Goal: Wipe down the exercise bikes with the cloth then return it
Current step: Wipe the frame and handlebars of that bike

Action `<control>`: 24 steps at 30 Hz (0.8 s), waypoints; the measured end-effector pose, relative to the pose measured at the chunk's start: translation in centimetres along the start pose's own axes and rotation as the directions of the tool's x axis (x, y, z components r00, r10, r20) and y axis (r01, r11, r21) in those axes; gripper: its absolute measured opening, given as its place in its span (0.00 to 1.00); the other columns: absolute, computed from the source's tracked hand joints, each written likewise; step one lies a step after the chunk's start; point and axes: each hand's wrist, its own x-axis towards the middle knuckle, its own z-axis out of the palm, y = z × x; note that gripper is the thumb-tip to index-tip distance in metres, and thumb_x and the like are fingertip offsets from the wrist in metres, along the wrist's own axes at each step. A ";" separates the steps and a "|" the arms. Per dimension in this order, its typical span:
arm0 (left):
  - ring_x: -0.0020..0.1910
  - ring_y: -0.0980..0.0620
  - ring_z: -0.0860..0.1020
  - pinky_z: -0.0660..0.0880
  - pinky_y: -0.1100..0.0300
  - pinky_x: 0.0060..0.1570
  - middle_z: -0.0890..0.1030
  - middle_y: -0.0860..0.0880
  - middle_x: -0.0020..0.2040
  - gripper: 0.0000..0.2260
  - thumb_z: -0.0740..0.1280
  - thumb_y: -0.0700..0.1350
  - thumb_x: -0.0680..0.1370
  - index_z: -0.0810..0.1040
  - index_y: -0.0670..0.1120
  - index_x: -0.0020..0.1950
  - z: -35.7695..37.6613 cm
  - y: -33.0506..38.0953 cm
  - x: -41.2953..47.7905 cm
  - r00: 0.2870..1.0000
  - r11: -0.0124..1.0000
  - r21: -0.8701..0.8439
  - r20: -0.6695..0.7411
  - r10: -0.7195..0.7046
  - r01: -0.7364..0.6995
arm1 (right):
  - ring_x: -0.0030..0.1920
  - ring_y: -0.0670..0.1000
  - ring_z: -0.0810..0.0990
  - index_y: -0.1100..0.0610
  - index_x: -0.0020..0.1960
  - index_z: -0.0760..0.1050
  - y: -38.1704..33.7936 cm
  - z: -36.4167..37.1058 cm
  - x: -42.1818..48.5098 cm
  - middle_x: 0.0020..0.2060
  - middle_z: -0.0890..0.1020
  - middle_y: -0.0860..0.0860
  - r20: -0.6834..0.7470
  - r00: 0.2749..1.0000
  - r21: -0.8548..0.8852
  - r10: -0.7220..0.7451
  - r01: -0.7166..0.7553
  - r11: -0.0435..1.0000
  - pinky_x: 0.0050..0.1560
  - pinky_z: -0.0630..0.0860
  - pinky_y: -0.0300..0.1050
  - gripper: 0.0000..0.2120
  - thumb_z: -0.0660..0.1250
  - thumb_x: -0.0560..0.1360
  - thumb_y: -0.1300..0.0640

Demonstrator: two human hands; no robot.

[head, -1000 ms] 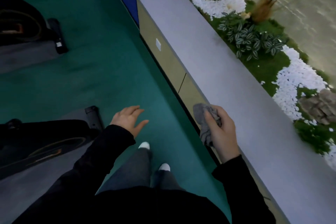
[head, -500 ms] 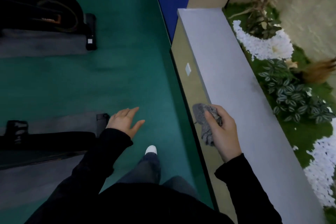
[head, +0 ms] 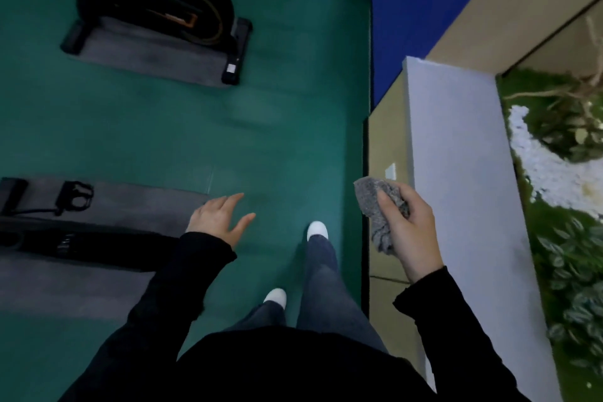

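**Cloth in hand, no bike under it**

The crumpled grey woven cloth (head: 375,206) sits at centre right of the frame, bunched in the right hand (head: 411,232), whose thumb and curled fingers clamp it. It hangs in the air beside the pale grey flat-topped ledge (head: 456,157), touching neither the ledge nor a machine. The left hand (head: 218,219), lower centre, is empty, with its fingers spread loosely over the green floor (head: 156,127).

No wiping is under way. The person appears to be walking, either to the next bike or to put the cloth back. Whether any bike is already clean cannot be judged.

The black exercise bike (head: 153,0) at upper left and the second black bike (head: 65,235) at the left edge show only their lower frames and bases. Their seats and handlebars are cut off. The cloth's home spot is not visible.
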 end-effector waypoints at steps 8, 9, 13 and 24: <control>0.70 0.49 0.67 0.60 0.57 0.67 0.70 0.46 0.70 0.25 0.59 0.56 0.79 0.63 0.47 0.73 -1.5 2.4 8.2 0.981 0.982 -0.049 -0.054 -0.185 0.183 | 0.47 0.45 0.80 0.49 0.49 0.77 -3.0 1.1 15.2 0.44 0.82 0.44 0.188 0.979 -0.047 -0.076 0.087 0.995 0.50 0.75 0.39 0.07 0.64 0.79 0.60; 0.69 0.50 0.67 0.60 0.57 0.67 0.71 0.46 0.70 0.25 0.59 0.56 0.79 0.63 0.47 0.73 -2.1 3.1 9.6 0.979 0.980 -0.053 -0.068 -0.194 0.191 | 0.47 0.45 0.80 0.49 0.49 0.77 -3.7 1.2 17.4 0.45 0.82 0.43 0.213 0.972 -0.057 -0.098 0.112 0.992 0.50 0.75 0.38 0.07 0.64 0.79 0.60; 0.68 0.50 0.68 0.60 0.57 0.66 0.72 0.47 0.68 0.24 0.59 0.57 0.79 0.64 0.49 0.73 -4.5 6.5 15.6 0.971 0.979 -0.043 -0.125 -0.204 0.200 | 0.52 0.49 0.81 0.55 0.54 0.78 -5.8 1.9 25.5 0.48 0.83 0.47 0.295 0.945 -0.109 -0.141 0.180 0.978 0.56 0.77 0.49 0.06 0.65 0.79 0.59; 0.69 0.53 0.67 0.59 0.59 0.66 0.71 0.51 0.69 0.23 0.56 0.59 0.79 0.65 0.52 0.72 -9.5 6.5 25.9 0.934 0.943 -0.067 -0.130 -0.331 0.325 | 0.54 0.49 0.81 0.56 0.55 0.78 -9.9 9.1 39.5 0.50 0.83 0.48 0.476 0.874 -0.097 -0.102 0.167 0.981 0.60 0.76 0.52 0.07 0.65 0.79 0.59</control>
